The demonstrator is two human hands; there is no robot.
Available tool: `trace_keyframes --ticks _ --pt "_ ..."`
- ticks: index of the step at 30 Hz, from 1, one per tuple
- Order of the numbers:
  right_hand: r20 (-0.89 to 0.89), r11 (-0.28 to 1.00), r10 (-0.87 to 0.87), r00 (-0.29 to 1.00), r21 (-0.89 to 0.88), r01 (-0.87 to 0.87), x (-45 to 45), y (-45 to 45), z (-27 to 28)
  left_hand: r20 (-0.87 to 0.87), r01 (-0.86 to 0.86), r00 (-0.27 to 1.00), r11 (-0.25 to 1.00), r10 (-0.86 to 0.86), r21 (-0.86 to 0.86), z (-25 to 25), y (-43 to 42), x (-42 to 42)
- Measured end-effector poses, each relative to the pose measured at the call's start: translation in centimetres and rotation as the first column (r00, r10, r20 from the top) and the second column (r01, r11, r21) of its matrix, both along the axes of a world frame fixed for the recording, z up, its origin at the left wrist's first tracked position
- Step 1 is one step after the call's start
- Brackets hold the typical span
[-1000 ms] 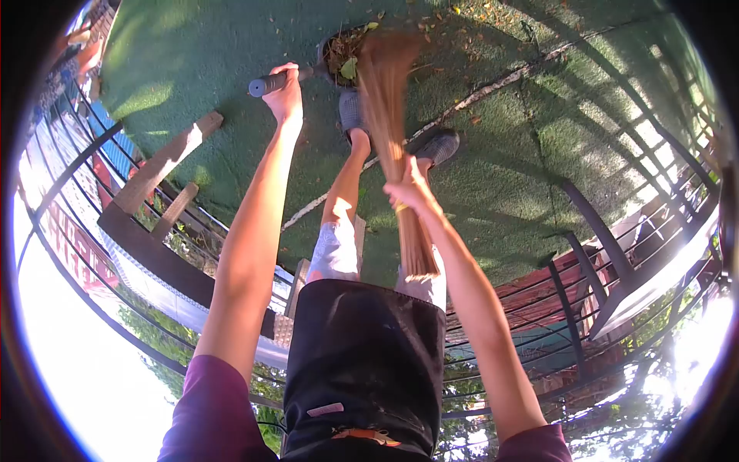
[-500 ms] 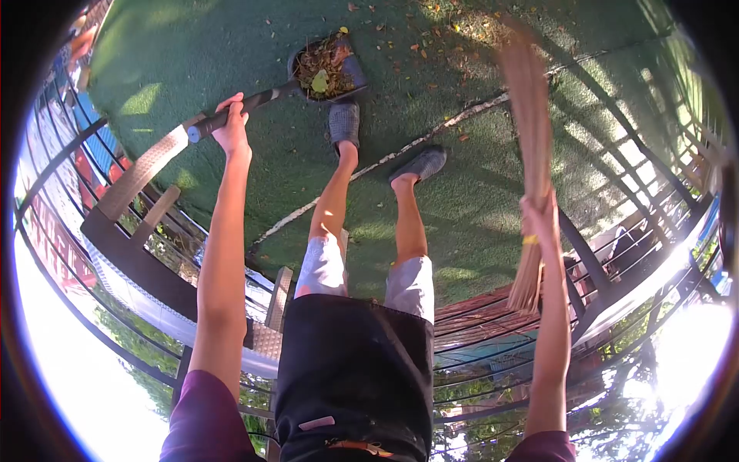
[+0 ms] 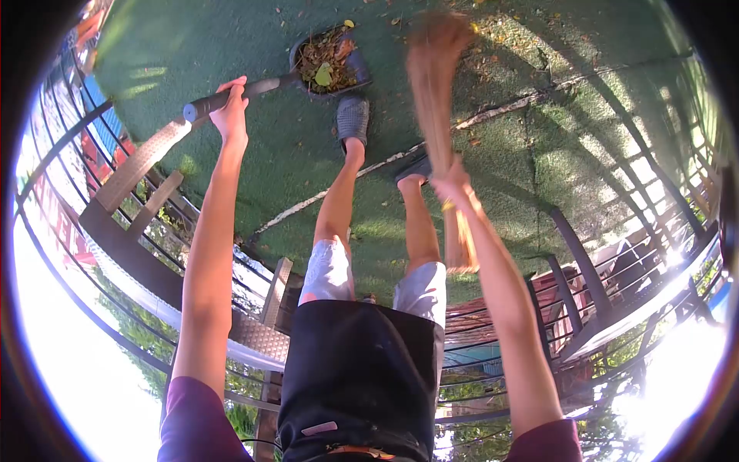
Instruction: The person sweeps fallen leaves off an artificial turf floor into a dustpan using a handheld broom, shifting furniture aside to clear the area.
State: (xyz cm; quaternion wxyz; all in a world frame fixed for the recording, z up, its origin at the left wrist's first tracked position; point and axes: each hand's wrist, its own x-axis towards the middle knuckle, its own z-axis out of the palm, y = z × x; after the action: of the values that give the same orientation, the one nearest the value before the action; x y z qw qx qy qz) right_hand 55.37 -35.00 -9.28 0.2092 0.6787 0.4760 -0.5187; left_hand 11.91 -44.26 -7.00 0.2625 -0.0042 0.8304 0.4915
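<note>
My left hand (image 3: 230,112) is closed around the dark handle of a dustpan (image 3: 362,69). Dry leaves (image 3: 327,55), with one larger yellow-green leaf among them, fill the pan, which rests on the green floor ahead of my foot. In my right hand (image 3: 453,185) is a straw broom (image 3: 433,100), gripped partway along its length. The broom's bristle end is smeared by motion and lies to the right of the dustpan. Its other end sticks out below my hand.
Loose leaves (image 3: 500,35) are scattered on the green turf (image 3: 231,169) at the upper right. A pale line (image 3: 493,114) crosses the turf. Metal railings (image 3: 585,269) curve along both sides, and a wooden bench-like frame (image 3: 142,165) stands at the left.
My right hand has swung left with the broom, bringing its bristles closer to the dustpan. The left hand and the dustpan have barely moved.
</note>
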Motion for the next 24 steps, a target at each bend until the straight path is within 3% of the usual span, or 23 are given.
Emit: trace_keyframes --ticks 3,6,8,11,13,15,16,17,20,21,23,24 --pt "-0.104 0.989 -0.041 0.994 -0.144 0.025 2.3 -4.8 4.3 0.025 -0.008 1.000 1.000 0.008 -0.002 -0.3 -0.1 -0.1" --pt "-0.126 0.985 -0.136 0.983 -0.127 0.121 6.1 -4.8 10.6 0.030 0.006 1.000 1.000 -0.005 -0.026 -0.3 -0.2 -0.5" --pt "-0.100 0.967 -0.236 0.967 -0.117 0.224 10.9 -3.1 11.3 0.021 0.008 1.000 1.000 -0.007 -0.027 -0.4 -0.2 -0.7" --pt "0.098 0.936 -0.336 0.937 0.144 0.321 14.1 3.3 9.5 0.008 0.004 1.000 1.000 -0.004 -0.004 -0.2 0.1 -0.4" --pt "0.064 0.975 -0.180 0.982 0.145 0.170 13.1 10.2 8.1 0.006 0.017 1.000 1.000 -0.017 0.021 -0.7 -0.2 -0.6" --pt "-0.076 0.933 -0.346 0.935 0.073 0.351 13.7 12.9 3.4 -0.014 0.035 0.999 0.998 -0.035 0.045 -0.7 -0.3 -0.1" --pt "-0.069 0.933 -0.345 0.936 0.085 0.350 12.2 12.5 2.2 -0.014 0.025 1.000 0.998 -0.026 -0.053 -0.7 -0.1 -0.1" --pt "-0.064 0.930 -0.351 0.934 0.095 0.356 9.9 11.0 1.0 -0.018 0.014 1.000 0.999 -0.013 0.048 -1.3 -0.5 0.2" --pt "0.003 0.952 -0.255 0.967 -0.172 0.252 6.3 1.7 -2.7 -0.004 0.040 0.999 0.994 -0.040 0.101 -1.6 -0.9 0.1" --pt "-0.133 0.939 -0.273 0.953 -0.252 0.234 6.0 -1.8 -2.8 -0.007 0.045 0.999 0.996 -0.044 0.078 -1.3 -0.9 0.3" --pt "-0.173 0.990 -0.101 0.980 -0.110 0.082 1.0 -5.3 2.5 -0.028 0.034 0.999 0.995 -0.031 0.095 -1.1 -0.3 0.3" --pt "-0.174 0.986 -0.048 0.984 -0.168 0.018 0.3 -6.1 4.1 -0.035 0.018 0.999 0.992 -0.014 0.121 -0.9 -0.3 0.6"
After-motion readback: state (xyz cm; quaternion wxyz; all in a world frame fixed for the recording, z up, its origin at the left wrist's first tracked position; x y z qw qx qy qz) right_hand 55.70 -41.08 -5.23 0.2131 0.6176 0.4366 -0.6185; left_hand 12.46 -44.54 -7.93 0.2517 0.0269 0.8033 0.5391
